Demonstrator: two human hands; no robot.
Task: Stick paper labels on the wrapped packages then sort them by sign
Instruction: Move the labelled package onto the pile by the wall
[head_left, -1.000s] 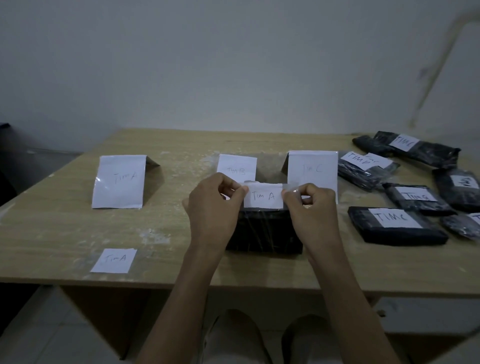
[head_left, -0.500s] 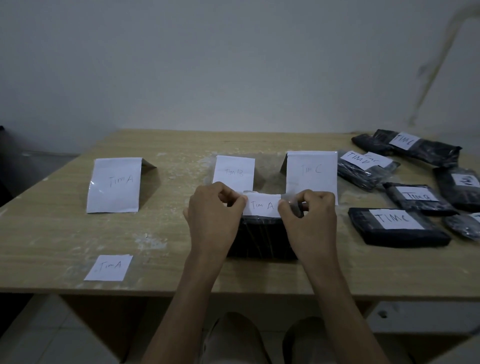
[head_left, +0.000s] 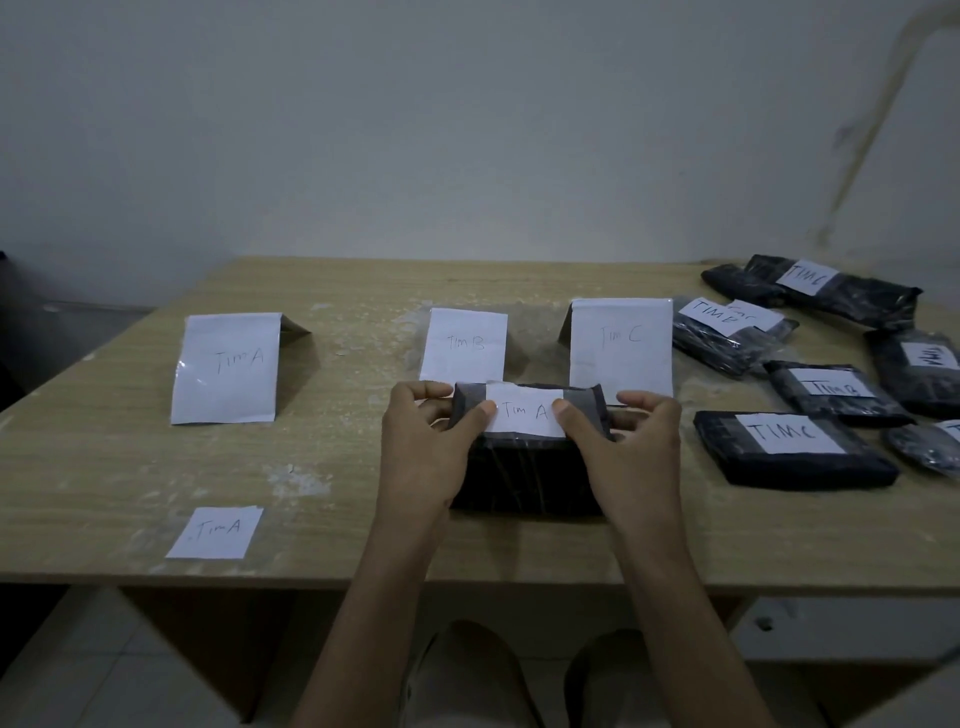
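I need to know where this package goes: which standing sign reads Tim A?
The leftmost sign, standing apart; the middle sign reads Tim B, the right sign Tim C.

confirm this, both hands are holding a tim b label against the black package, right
Wrong on the lettering: in the head view the label reads Tim A, not Tim B. The left hand and right hand do hold it against the black package.
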